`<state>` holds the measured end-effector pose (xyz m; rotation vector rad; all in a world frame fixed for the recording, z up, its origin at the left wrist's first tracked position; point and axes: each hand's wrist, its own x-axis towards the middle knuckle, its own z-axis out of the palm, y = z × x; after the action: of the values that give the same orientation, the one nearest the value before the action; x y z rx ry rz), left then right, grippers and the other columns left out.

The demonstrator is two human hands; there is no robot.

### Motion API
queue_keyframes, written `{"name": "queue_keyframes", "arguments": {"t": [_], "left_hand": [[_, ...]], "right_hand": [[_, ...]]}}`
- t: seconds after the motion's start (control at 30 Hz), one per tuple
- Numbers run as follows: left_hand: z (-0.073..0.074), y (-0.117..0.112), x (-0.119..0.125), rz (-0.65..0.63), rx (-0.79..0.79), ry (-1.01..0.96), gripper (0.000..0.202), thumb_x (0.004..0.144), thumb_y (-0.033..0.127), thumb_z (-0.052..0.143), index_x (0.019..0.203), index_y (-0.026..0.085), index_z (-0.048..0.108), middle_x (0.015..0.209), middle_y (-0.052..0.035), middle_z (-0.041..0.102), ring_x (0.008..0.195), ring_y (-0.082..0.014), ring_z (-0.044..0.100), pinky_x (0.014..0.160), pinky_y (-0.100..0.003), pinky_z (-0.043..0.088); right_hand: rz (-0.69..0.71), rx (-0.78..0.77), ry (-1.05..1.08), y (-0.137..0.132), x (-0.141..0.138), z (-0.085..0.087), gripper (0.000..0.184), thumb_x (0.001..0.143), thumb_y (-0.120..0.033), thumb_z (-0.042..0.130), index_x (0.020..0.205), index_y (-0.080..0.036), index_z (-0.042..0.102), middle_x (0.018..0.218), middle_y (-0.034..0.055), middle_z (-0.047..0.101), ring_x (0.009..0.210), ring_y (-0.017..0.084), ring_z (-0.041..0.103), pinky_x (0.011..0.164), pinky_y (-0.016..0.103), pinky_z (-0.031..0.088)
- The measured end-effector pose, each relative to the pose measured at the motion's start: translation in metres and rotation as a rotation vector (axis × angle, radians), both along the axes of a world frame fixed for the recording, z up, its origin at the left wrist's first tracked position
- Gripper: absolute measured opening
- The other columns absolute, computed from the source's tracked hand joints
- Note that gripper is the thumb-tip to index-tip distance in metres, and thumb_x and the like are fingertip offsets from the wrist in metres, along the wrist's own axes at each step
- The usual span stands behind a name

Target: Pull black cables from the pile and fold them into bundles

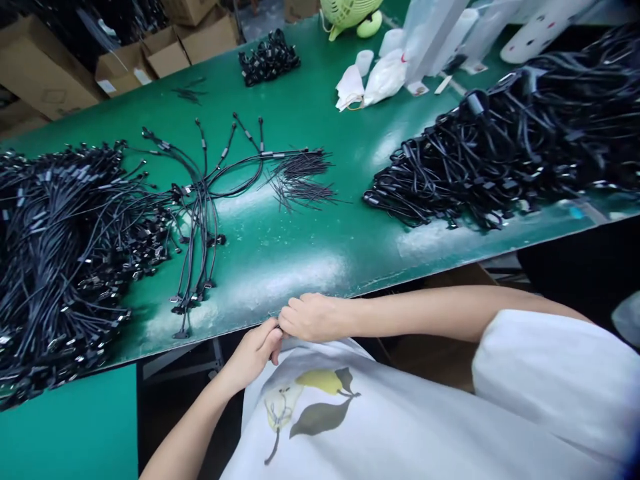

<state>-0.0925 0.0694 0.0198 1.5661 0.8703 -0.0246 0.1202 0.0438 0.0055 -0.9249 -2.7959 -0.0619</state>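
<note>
At the table's front edge, my left hand (254,352) and my right hand (311,317) meet in front of the white shirt. Both have their fingers curled in and closed, and the fingertips touch. A tiny dark spot shows between them, too small to make out. Beyond my left hand lies a loose group of black cables (203,200) with connectors on their ends, some hanging toward the edge. Behind the hands, a bunch of thin black cable ties (303,177) is spread on the green table (350,247).
A big heap of black cables (55,220) covers the left side. Bundled, coiled cables (490,147) are piled at the right. Farther back are a small pile of black parts (269,59), a green basket (347,13), white plastic bags (385,80) and cardboard boxes (165,52).
</note>
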Motion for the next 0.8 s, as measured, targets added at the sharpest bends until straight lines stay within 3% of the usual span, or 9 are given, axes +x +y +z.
{"name": "queue_keyframes", "arguments": {"t": [0.17, 0.23, 0.3, 0.37, 0.47, 0.5, 0.57, 0.67, 0.8], "left_hand": [[-0.003, 0.006, 0.009, -0.09, 0.202, 0.139, 0.034, 0.098, 0.043, 0.031, 0.079, 0.02, 0.047, 0.069, 0.0011, 0.056, 0.066, -0.0144, 0.051, 0.069, -0.027, 0.036], [-0.005, 0.008, 0.015, -0.054, 0.234, 0.136, 0.034, 0.098, 0.041, 0.034, 0.075, 0.019, 0.049, 0.068, 0.0008, 0.055, 0.066, -0.0141, 0.051, 0.068, -0.027, 0.035], [-0.008, 0.007, 0.02, 0.049, 0.147, 0.063, 0.036, 0.096, 0.043, 0.036, 0.076, 0.018, 0.052, 0.062, 0.0017, 0.052, 0.062, -0.0132, 0.049, 0.066, -0.027, 0.036], [-0.011, 0.007, 0.025, 0.205, -0.025, -0.077, 0.037, 0.094, 0.049, 0.04, 0.08, 0.017, 0.055, 0.056, 0.0041, 0.047, 0.055, -0.0117, 0.045, 0.062, -0.026, 0.037], [-0.011, 0.007, 0.031, 0.512, -0.249, -0.309, 0.039, 0.087, 0.053, 0.054, 0.08, 0.015, 0.055, 0.053, 0.0075, 0.038, 0.048, -0.0082, 0.036, 0.054, -0.023, 0.036], [-0.01, 0.007, 0.033, 0.604, -0.292, -0.363, 0.039, 0.084, 0.053, 0.059, 0.078, 0.015, 0.055, 0.053, 0.008, 0.036, 0.047, -0.007, 0.034, 0.052, -0.022, 0.035], [-0.008, 0.009, 0.034, 0.725, -0.339, -0.425, 0.04, 0.079, 0.053, 0.066, 0.076, 0.014, 0.055, 0.055, 0.0082, 0.035, 0.047, -0.0053, 0.032, 0.05, -0.021, 0.034], [-0.004, 0.008, 0.035, 0.764, -0.373, -0.466, 0.041, 0.078, 0.051, 0.069, 0.075, 0.013, 0.056, 0.057, 0.0075, 0.036, 0.047, -0.0043, 0.033, 0.05, -0.021, 0.035], [-0.003, 0.005, 0.036, 0.762, -0.383, -0.506, 0.04, 0.079, 0.05, 0.069, 0.074, 0.013, 0.056, 0.058, 0.0074, 0.035, 0.047, -0.004, 0.033, 0.05, -0.021, 0.036]], "right_hand": [[-0.021, -0.102, -0.042, 0.002, -0.006, -0.005, 0.022, 0.096, -0.014, 0.038, 0.084, -0.015, 0.055, 0.07, 0.004, 0.056, 0.061, 0.015, 0.047, 0.052, 0.03, 0.021], [-0.037, -0.191, 0.007, 0.01, 0.0, 0.001, 0.021, 0.095, -0.016, 0.043, 0.082, -0.014, 0.059, 0.071, 0.004, 0.058, 0.062, 0.014, 0.048, 0.054, 0.03, 0.026], [-0.058, -0.251, 0.087, 0.027, 0.019, 0.009, 0.025, 0.097, -0.022, 0.043, 0.084, -0.016, 0.063, 0.075, 0.003, 0.061, 0.066, 0.014, 0.05, 0.059, 0.028, 0.033], [-0.171, -0.244, 0.191, 0.055, 0.052, 0.015, 0.035, 0.101, -0.028, 0.035, 0.091, -0.018, 0.067, 0.085, 0.0031, 0.064, 0.076, 0.014, 0.054, 0.067, 0.028, 0.039], [-0.604, -0.132, 0.355, 0.102, 0.112, 0.008, 0.042, 0.101, -0.023, 0.026, 0.105, -0.015, 0.067, 0.101, 0.0113, 0.063, 0.093, 0.021, 0.054, 0.08, 0.035, 0.042], [-0.806, -0.087, 0.365, 0.114, 0.128, 0.002, 0.036, 0.099, -0.023, 0.033, 0.104, -0.015, 0.068, 0.103, 0.0127, 0.063, 0.094, 0.023, 0.054, 0.081, 0.036, 0.041], [-1.014, -0.06, 0.292, 0.13, 0.149, -0.013, 0.028, 0.094, -0.022, 0.043, 0.101, -0.012, 0.068, 0.106, 0.0163, 0.061, 0.094, 0.026, 0.052, 0.08, 0.038, 0.04], [-1.07, 0.0, 0.188, 0.133, 0.155, -0.031, 0.027, 0.093, -0.021, 0.041, 0.096, -0.011, 0.066, 0.105, 0.0174, 0.061, 0.092, 0.027, 0.05, 0.079, 0.038, 0.038], [-1.151, 0.085, 0.189, 0.127, 0.153, -0.037, 0.026, 0.093, -0.026, 0.043, 0.103, -0.011, 0.062, 0.106, 0.0186, 0.059, 0.094, 0.028, 0.049, 0.078, 0.038, 0.036]]}}
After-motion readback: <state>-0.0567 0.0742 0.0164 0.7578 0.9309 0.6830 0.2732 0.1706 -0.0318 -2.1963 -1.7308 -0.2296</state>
